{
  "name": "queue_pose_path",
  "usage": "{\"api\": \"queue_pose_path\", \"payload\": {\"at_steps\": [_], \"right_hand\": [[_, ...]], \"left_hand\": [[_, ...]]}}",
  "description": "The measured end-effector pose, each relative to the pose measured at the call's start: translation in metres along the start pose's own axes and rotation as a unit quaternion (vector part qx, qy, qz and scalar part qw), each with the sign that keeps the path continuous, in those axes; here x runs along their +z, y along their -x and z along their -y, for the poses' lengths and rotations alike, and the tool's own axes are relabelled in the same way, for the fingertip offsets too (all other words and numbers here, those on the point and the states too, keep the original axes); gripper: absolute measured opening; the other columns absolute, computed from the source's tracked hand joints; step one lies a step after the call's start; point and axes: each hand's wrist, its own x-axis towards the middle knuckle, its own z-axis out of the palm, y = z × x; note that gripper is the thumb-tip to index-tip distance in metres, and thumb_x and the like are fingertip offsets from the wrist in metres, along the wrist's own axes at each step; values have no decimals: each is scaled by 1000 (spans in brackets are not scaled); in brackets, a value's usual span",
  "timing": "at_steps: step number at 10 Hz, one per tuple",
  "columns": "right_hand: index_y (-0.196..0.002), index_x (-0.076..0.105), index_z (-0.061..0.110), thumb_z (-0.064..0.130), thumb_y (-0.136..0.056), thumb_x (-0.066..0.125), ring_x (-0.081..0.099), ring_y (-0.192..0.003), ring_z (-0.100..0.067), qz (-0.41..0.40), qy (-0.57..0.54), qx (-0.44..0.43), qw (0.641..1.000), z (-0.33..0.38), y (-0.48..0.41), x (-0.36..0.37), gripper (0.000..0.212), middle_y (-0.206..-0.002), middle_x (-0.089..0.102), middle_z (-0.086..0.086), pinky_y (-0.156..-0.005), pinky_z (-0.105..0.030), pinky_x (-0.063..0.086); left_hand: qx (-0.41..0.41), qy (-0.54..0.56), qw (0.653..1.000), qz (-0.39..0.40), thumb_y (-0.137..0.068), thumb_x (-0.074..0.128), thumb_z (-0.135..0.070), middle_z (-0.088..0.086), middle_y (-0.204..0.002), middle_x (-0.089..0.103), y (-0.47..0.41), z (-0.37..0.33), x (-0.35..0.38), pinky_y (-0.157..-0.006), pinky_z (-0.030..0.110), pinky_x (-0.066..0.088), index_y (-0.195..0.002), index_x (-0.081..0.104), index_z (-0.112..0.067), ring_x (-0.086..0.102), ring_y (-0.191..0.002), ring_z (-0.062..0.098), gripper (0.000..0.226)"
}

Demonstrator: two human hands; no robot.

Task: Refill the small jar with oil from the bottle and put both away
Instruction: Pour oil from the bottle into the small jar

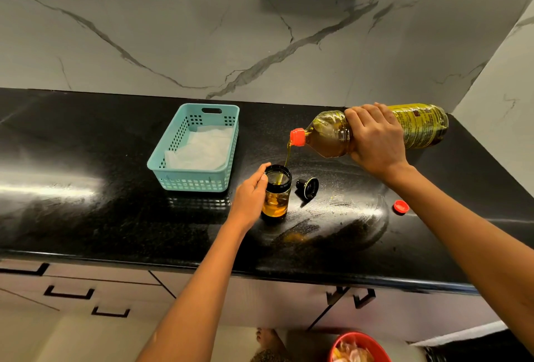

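Note:
A small glass jar stands upright and uncapped on the black counter, about half full of amber oil. My left hand grips its left side. My right hand holds a large plastic oil bottle tipped on its side, red spout pointing left. A thin stream of oil falls from the spout into the jar's mouth. The jar's black lid lies just to the right of the jar. The bottle's red cap lies farther right on the counter.
A light blue plastic basket lined with white paper sits behind and to the left of the jar. Marble wall runs along the back and right. A red bin stands on the floor below the counter edge, beside my foot.

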Motion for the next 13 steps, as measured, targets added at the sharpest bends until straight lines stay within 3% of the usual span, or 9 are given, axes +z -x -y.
{"api": "queue_pose_path", "payload": {"at_steps": [2,3,4,6,7,8,13], "right_hand": [[-109,56,1,19,-62,79,61,-95,-39,2,3,-4,1000,1,2,1,55,-102,65,-20,-94,-49,44],[-110,56,1,19,-61,80,61,-95,-39,5,2,-4,1000,1,2,2,57,-103,65,-20,-94,-49,43],[-110,57,2,18,-61,80,61,-96,-38,8,5,-6,1000,2,2,2,56,-103,65,-19,-95,-48,43],[-110,56,2,18,-62,79,61,-97,-38,7,4,-7,1000,3,1,1,55,-104,65,-19,-96,-49,42],[-110,56,2,18,-62,78,60,-97,-38,9,4,-7,1000,3,0,1,55,-104,65,-19,-96,-49,42],[-111,56,3,18,-63,78,60,-97,-38,7,4,-8,1000,3,-1,1,54,-104,65,-18,-96,-48,42],[-111,55,3,17,-63,76,60,-98,-38,4,11,-12,1000,3,-6,-1,53,-104,65,-18,-97,-48,41]], "left_hand": [[-1,-2,1000,2,-100,32,-25,-21,-80,47,1,2,0,-72,18,36,-135,44,-30,41,-72,-11,38],[-4,-1,1000,1,-99,32,-25,-20,-83,48,0,2,0,-73,19,36,-135,44,-30,41,-72,-12,38],[-4,-2,1000,-1,-99,32,-25,-20,-74,42,0,1,1,-66,11,32,-134,44,-30,39,-67,-10,37],[-10,4,1000,0,-99,32,-25,-21,-75,44,2,0,0,-69,10,32,-134,45,-31,41,-68,-10,37],[-10,7,1000,1,-99,32,-25,-20,-78,46,2,-2,0,-71,18,35,-134,45,-31,41,-71,-10,37],[-12,13,1000,3,-100,32,-25,-13,-97,52,3,-3,0,-83,21,33,-135,44,-28,43,-80,-13,38],[-12,4,1000,7,-100,31,-26,-12,-103,52,4,-4,0,-84,22,32,-136,42,-30,46,-83,-10,38]]}}
